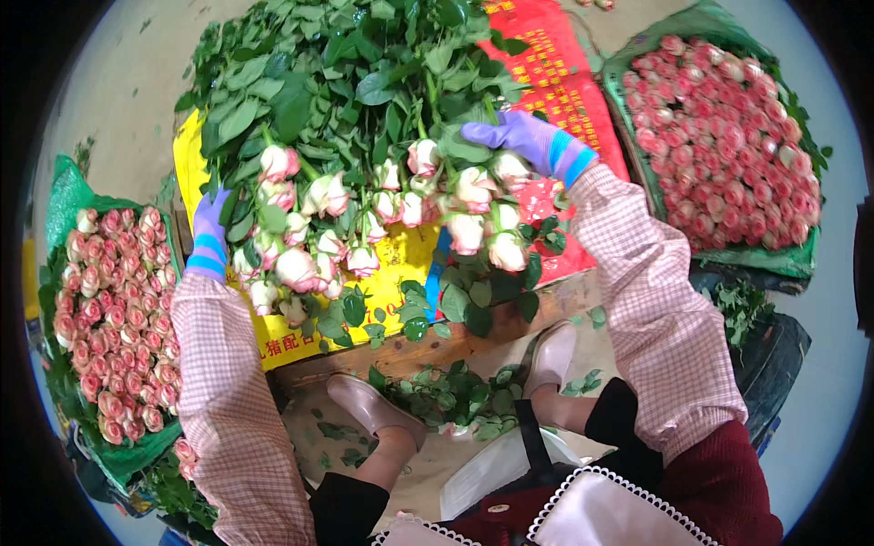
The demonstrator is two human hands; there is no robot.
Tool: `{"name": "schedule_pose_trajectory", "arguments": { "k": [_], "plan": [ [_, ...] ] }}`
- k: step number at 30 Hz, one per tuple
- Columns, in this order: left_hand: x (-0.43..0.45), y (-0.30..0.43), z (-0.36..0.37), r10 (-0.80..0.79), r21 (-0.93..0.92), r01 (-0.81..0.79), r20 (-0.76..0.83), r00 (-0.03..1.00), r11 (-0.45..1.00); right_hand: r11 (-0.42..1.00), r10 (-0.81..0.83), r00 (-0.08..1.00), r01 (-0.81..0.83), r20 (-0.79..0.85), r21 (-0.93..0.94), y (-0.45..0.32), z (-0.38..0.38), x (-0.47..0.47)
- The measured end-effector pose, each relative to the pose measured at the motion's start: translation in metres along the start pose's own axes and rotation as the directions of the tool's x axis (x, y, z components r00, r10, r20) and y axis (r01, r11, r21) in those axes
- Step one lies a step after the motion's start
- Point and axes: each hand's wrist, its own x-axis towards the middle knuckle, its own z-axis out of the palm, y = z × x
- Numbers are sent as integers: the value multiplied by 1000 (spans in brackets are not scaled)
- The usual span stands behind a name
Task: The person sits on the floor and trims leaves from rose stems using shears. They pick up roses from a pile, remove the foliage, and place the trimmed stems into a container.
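A heap of cut roses lies before me, its pale pink-edged blooms (321, 194) pointing my way and its leafy green stems (328, 89) stretching away. Purple gloves with blue-striped cuffs cover both hands. At the heap's left edge is my left hand (210, 222), its fingers partly hidden by leaves; whether it grips a stem cannot be told. My right hand (522, 140) reaches over the right side of the heap, thumb and fingers around leaves and stems just above a white-pink rose (511, 169). Its fingertips are partly lost among the foliage.
Yellow sheeting (382, 263) and red sheeting (567, 102), both printed, cover a wooden-edged bench (437, 351). Packed pink roses stand in green wrapping at left (119, 321) and right (724, 143). Fallen leaves (450, 396) litter the floor between my shoes (375, 406).
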Motion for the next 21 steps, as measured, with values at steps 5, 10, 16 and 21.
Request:
{"name": "schedule_pose_trajectory", "arguments": {
  "k": [5,10,16,21],
  "plan": [
    [-60,41,55,499,509,-299,-317,807,807,458,-70,948,-247,-312,-854,18,-48,-16],
    [-168,80,100,672,495,-498,-275,688,712,625,-191,902,-193,-388,-757,-35,-39,-47],
    [-244,63,193,130,-326,88,590,797,941,997,-70,895,70,-440,-15,-73,38,-133],
    [-290,79,245,67,-357,441,833,549,823,975,9,810,-138,-587,-175,-41,139,-200]
  ]
}}
